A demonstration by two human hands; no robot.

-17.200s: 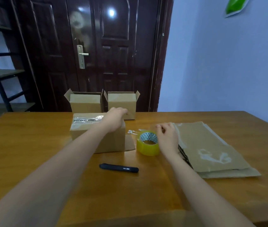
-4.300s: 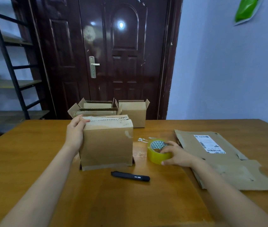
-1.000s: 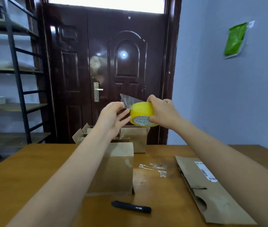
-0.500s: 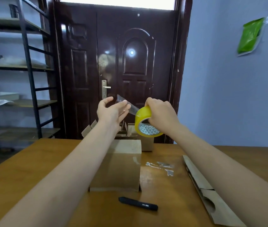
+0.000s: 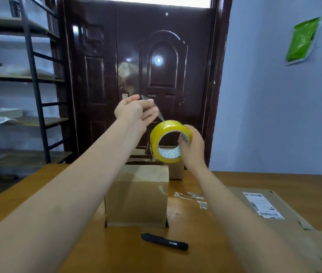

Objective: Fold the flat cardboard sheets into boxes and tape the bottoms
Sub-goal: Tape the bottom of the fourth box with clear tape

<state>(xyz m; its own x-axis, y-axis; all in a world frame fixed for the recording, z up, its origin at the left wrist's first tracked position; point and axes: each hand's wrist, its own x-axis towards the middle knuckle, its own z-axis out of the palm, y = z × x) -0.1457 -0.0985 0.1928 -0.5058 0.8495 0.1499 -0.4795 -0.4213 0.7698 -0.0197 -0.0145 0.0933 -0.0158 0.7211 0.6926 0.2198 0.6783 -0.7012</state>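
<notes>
A black pen (image 5: pixel 164 241), perhaps a cutter, lies on the wooden table (image 5: pixel 37 194) before a dark door (image 5: pixel 136 66).

Little can be read here. A white shipping label (image 5: pixel 262 205) is stuck on the flattened cardboard sheet (image 5: pixel 286 217) lying toward the right edge of the table (image 5: pixel 37 186); it carries lines of dark print and what look like barcode stripes, all too small and blurred to make out. The black marker (image 5: pixel 164 241) lying near the front edge of the table has a small white mark of lettering near its right end, also too small to read. The inside of the yellow tape roll's (image 5: pixel 168 140) core shows a printed pattern, not legible text.
</notes>
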